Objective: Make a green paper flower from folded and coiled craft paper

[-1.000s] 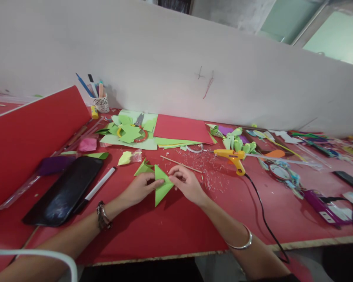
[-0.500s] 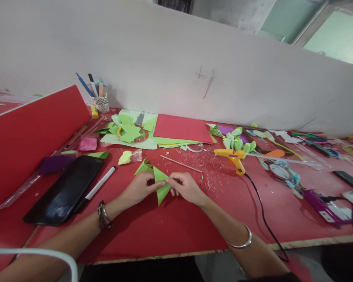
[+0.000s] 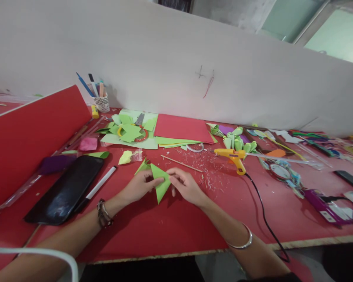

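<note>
Pinching the green paper point(image 3: 159, 190) with its thumb on the near face and its fingers partly hidden behind, the left hand point(image 3: 138, 188) held the sheet's left part; the right hand point(image 3: 190, 188) had thumb and fingertips closed on the sheet's right corner; the sheet, folded to a triangular outline with one point downward, stood between the two hands above the near middle of the red table point(image 3: 170, 235); whether its lower point touched the surface could not be told; a second folded green piece point(image 3: 142, 166) was just beyond the left hand; farther out lay a thin stick point(image 3: 181, 163), set at a slant, with paper scraps scattered to its right; a yellow glue gun point(image 3: 231, 154) rested to the right of these, its black cord point(image 3: 260, 203) running toward the near edge; a black case point(image 3: 63, 194) and a white marker point(image 3: 101, 183) lay beside each other, left of the left hand; at the back, scissors point(image 3: 140, 119) lay among green cutouts point(image 3: 131, 133), next to a red sheet point(image 3: 182, 128) set over green ones; a cup point(image 3: 101, 104) of pens stood near the wall.
</note>
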The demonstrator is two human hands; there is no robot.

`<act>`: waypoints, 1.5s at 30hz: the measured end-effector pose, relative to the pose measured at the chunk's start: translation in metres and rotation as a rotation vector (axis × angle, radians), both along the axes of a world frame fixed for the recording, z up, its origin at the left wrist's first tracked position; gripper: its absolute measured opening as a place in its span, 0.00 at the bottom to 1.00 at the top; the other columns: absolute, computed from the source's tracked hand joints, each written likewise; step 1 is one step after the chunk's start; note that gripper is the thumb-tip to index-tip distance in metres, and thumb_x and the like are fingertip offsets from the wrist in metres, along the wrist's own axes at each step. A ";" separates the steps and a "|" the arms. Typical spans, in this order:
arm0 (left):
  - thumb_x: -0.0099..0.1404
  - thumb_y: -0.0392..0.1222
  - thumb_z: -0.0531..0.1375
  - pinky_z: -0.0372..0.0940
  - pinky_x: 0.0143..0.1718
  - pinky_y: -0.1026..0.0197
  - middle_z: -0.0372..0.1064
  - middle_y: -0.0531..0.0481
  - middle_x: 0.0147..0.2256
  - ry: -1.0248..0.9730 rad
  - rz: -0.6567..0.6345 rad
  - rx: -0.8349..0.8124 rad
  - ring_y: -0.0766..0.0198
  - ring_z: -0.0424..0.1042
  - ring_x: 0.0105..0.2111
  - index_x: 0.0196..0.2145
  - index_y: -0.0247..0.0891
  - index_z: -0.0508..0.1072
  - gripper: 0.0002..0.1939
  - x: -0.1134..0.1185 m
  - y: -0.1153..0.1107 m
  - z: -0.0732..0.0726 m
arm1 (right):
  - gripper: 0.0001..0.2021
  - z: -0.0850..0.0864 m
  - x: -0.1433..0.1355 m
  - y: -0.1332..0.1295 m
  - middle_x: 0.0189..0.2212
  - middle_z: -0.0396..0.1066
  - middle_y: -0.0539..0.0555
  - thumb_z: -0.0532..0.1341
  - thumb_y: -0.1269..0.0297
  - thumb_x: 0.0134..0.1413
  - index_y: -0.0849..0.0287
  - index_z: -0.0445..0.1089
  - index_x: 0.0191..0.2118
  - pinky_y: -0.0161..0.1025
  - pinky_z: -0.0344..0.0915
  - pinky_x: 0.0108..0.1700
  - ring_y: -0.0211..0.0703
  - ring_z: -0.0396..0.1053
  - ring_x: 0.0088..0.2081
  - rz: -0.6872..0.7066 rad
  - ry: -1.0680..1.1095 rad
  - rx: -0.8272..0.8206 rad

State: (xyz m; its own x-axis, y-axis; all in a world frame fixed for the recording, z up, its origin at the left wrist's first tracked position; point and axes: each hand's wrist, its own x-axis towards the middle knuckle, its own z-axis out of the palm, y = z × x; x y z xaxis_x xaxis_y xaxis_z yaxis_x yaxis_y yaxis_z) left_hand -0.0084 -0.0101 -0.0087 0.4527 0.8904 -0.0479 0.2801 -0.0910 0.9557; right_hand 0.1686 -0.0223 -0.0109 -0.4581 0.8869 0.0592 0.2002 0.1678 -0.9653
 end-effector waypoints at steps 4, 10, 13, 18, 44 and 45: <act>0.56 0.50 0.53 0.48 0.17 0.69 0.53 0.58 0.16 -0.045 0.046 -0.075 0.74 0.51 0.16 0.22 0.33 0.64 0.16 -0.001 0.000 0.006 | 0.13 0.004 0.003 0.001 0.37 0.66 0.52 0.49 0.72 0.53 0.54 0.61 0.44 0.36 0.63 0.36 0.35 0.66 0.32 -0.026 0.022 0.228; 0.57 0.53 0.52 0.52 0.19 0.68 0.55 0.57 0.15 -0.046 0.033 -0.138 0.73 0.55 0.17 0.18 0.34 0.61 0.20 -0.003 -0.001 0.003 | 0.07 0.010 0.005 0.003 0.33 0.68 0.52 0.55 0.68 0.51 0.56 0.68 0.36 0.38 0.61 0.41 0.39 0.66 0.37 -0.016 -0.013 0.317; 0.61 0.51 0.46 0.58 0.25 0.66 0.62 0.54 0.19 -0.076 -0.041 -0.148 0.71 0.59 0.19 0.21 0.33 0.65 0.21 -0.004 -0.002 0.002 | 0.06 0.010 0.004 0.004 0.30 0.68 0.52 0.56 0.63 0.51 0.57 0.68 0.31 0.38 0.61 0.39 0.38 0.66 0.34 -0.055 0.002 0.285; 0.60 0.46 0.45 0.59 0.27 0.66 0.63 0.53 0.23 -0.083 -0.179 -0.112 0.71 0.60 0.20 0.25 0.34 0.67 0.17 -0.002 -0.006 0.006 | 0.08 0.008 0.002 0.003 0.25 0.66 0.50 0.56 0.61 0.51 0.59 0.65 0.28 0.36 0.61 0.36 0.36 0.65 0.30 -0.093 -0.004 0.196; 0.60 0.49 0.49 0.51 0.21 0.68 0.57 0.57 0.16 0.263 0.048 0.247 0.70 0.57 0.19 0.18 0.35 0.61 0.19 0.001 -0.006 -0.006 | 0.10 -0.005 -0.005 0.003 0.18 0.64 0.47 0.52 0.58 0.53 0.61 0.60 0.29 0.28 0.56 0.19 0.30 0.61 0.16 0.017 -0.003 -0.154; 0.60 0.50 0.49 0.51 0.21 0.68 0.57 0.57 0.16 0.267 0.055 0.252 0.70 0.57 0.19 0.17 0.35 0.60 0.19 0.001 -0.006 -0.006 | 0.11 -0.005 -0.005 0.002 0.17 0.64 0.47 0.51 0.57 0.54 0.60 0.59 0.29 0.27 0.55 0.17 0.29 0.60 0.15 0.037 -0.012 -0.185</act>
State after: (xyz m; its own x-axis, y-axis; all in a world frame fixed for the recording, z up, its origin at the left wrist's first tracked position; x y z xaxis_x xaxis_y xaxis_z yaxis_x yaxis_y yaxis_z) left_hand -0.0075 -0.0161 -0.0152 0.4055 0.9117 0.0662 0.5278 -0.2926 0.7974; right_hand 0.1635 -0.0200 -0.0162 -0.4904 0.8646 -0.1092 0.2085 -0.0053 -0.9780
